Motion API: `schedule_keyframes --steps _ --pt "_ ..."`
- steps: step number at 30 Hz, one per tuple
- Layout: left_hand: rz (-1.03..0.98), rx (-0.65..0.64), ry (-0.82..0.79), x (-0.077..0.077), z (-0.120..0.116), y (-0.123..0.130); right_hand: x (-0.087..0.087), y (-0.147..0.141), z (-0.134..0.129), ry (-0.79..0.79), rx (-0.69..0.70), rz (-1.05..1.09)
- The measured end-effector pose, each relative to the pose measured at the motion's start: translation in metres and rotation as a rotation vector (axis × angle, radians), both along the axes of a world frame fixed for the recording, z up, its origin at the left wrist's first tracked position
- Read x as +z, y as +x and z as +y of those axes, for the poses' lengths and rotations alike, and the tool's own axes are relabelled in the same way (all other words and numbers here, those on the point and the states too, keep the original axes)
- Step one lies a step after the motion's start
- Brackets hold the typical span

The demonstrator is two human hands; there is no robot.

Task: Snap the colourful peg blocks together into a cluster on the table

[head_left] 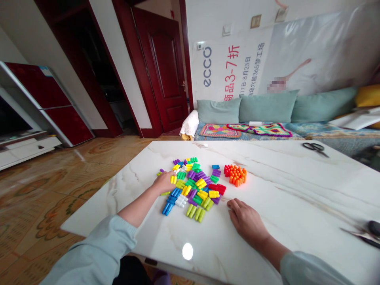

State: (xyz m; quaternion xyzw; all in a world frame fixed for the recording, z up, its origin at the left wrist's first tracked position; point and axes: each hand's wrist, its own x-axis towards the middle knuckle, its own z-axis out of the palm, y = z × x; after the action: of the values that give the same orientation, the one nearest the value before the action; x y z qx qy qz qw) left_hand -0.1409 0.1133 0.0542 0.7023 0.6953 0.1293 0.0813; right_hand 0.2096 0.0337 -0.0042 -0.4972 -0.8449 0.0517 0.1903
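Observation:
Colourful plastic blocks lie in a loose pile on the white marbled table (118, 178). At the pile's left edge is my left hand (164, 182), its fingers closed at a yellow block (173, 179). My right hand (246, 219) rests on the tabletop to the right of the pile, fingers curled together; nothing shows in it. Between the hands lie light green blocks (196, 213), with blue blocks (170, 203) and white blocks (181, 200) to their left. Red blocks (217, 188) lie at the pile's right side. A compact group of orange blocks (237, 175) stands upright beyond my right hand.
Black-handled scissors (315, 147) lie at the table's far right corner. Another pair of scissors (362, 234) is at the right edge. Behind the table is a sofa (311, 130) with green cushions (267, 106).

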Motion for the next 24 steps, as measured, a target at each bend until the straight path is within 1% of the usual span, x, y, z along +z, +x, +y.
schedule_keyframes --steps 2,4,6,9,10,11,14,17,20,24 --pt "-0.06 -0.01 0.033 0.004 -0.003 0.005 0.0 0.0 0.0 -0.001 0.005 0.003" --pt "-0.122 -0.05 0.04 0.007 -0.008 0.014 0.0 0.0 0.0 0.004 0.004 0.009" --pt "-0.209 -0.136 0.007 0.009 -0.014 0.025 0.001 0.0 0.0 0.01 0.001 0.011" --pt "-0.417 -0.308 -0.072 0.008 -0.018 0.038 0.001 0.0 0.0 0.014 -0.001 0.005" --pt "-0.459 -0.337 -0.067 0.008 -0.016 0.04 0.002 0.0 -0.001 0.014 -0.001 0.002" --pt "-0.463 -0.335 -0.038 0.008 -0.012 0.04 0.002 0.0 -0.001 0.016 -0.001 0.001" --pt "-0.331 -0.224 0.1 0.007 0.009 0.035 0.003 0.0 -0.001 0.015 0.0 0.005" --pt "-0.205 -0.147 0.145 0.006 0.039 0.027 0.003 0.0 -0.002 0.004 0.003 0.017" --pt "-0.071 -0.153 0.105 0.005 0.069 0.025 0.002 0.0 -0.002 -0.012 0.007 0.033" --pt "0.086 -0.201 -0.062 0.007 0.111 0.037 0.002 0.001 -0.001 -0.038 0.005 0.055"
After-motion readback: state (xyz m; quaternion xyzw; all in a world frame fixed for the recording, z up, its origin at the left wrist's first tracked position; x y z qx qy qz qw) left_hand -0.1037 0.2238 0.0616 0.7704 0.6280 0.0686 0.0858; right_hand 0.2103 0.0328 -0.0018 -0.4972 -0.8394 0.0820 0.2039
